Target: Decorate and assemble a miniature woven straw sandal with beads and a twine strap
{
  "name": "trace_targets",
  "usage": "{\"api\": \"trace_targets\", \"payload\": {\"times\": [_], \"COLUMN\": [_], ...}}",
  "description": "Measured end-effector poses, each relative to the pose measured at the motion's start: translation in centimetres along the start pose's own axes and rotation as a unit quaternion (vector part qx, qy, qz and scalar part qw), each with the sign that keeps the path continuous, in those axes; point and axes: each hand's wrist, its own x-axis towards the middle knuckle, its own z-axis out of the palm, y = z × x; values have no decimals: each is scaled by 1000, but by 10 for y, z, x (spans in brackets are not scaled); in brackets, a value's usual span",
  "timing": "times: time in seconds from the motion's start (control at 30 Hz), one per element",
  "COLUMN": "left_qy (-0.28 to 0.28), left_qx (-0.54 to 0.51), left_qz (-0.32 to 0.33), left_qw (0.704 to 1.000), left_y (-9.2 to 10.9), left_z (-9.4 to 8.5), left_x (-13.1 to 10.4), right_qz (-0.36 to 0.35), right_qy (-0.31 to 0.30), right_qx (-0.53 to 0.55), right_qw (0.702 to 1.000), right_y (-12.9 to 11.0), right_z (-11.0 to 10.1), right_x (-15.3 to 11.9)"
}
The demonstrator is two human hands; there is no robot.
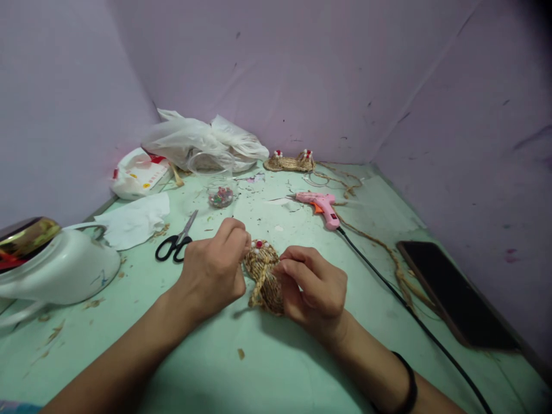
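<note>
A small woven straw piece (269,284) is between my hands, tilted toward me. It has a braided strip across its front and a red-and-white bead flower (259,245) at its top. My left hand (215,264) is closed at its left edge, thumb and forefinger pinched near the beads; what they pinch is too small to make out. On the other side, my right hand (314,284) has its fingers curled against the straw, with thumb and forefinger together over its right edge. The hands hide both sides of the piece.
A pink glue gun (317,204) lies behind my right hand, its black cord (388,287) running forward past a phone (452,293). Scissors (177,241), a bead cup (221,196), a white watering can (73,264), plastic bags (207,141) and another beaded straw piece (290,164) are around.
</note>
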Motion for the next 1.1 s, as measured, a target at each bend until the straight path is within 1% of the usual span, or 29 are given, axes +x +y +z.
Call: {"api": "trace_targets", "payload": {"times": [0.1,0.17,0.23,0.3,0.33,0.37,0.4,0.47,0.5,0.53,0.57,0.6,0.63,0.67,0.7,0.73,0.8,0.83,0.87,0.9,0.93,0.97,1.0,1.03,1.1], "left_qy": [2,-10,-25,-38,-43,-49,-50,-33,-14,3,18,28,31,30,25,18,-8,-36,-77,-131,-200,-265,-310,-343,-379], "left_qx": [10,-13,-73,-162,-212,-263,-313,-397,-424,-440,-446,-443,-429,-408,-378,-339,-224,-148,-72,1,54,74,78,81,83], "left_qz": [-21,-34,-37,-54,-81,-124,-174,-272,-307,-329,-341,-348,-352,-353,-351,-346,-325,-318,-314,-314,-323,-322,-320,-320,-314], "left_qw": [1000,999,996,985,973,956,932,876,852,835,827,826,831,841,856,875,919,936,944,940,923,906,892,880,867], "left_y": [-4,-5,-5,-3,-2,-1,-1,-2,-4,-5,-7,-8,-10,-11,-12,-14,-21,-26,-34,-42,-51,-61,-69,-77,-87], "left_z": [2,1,0,-3,-4,-6,-7,-8,-9,-9,-9,-9,-9,-10,-12,-13,-18,-20,-23,-25,-26,-27,-28,-28,-26], "left_x": [1,1,2,3,4,4,5,6,6,6,6,6,6,6,6,6,6,7,7,8,8,7,7,5,3], "right_qz": [-5,18,74,160,214,273,333,439,479,513,538,559,575,587,594,597,592,584,574,564,556,551,549,548,549], "right_qy": [-8,-7,-3,-11,-23,-36,-44,-38,-26,-13,1,11,23,35,45,47,19,-4,-24,-39,-45,-45,-42,-37,-23], "right_qx": [15,39,92,165,206,247,287,362,394,419,437,448,449,443,430,414,379,362,346,333,323,316,311,309,306], "right_qw": [1000,999,993,973,955,929,897,822,784,750,721,698,683,677,678,685,711,726,742,755,764,771,775,777,777], "right_y": [0,-1,-3,-5,-5,-5,-5,-3,-2,-1,0,2,3,5,8,10,15,17,19,20,21,22,22,23,24], "right_z": [-1,-2,-2,-1,-1,-1,-1,-1,-1,-2,-2,-4,-5,-7,-9,-12,-17,-20,-22,-25,-26,-28,-29,-29,-30], "right_x": [1,2,4,7,8,10,11,13,13,14,15,17,19,21,23,25,29,30,32,33,34,35,36,37,39]}}
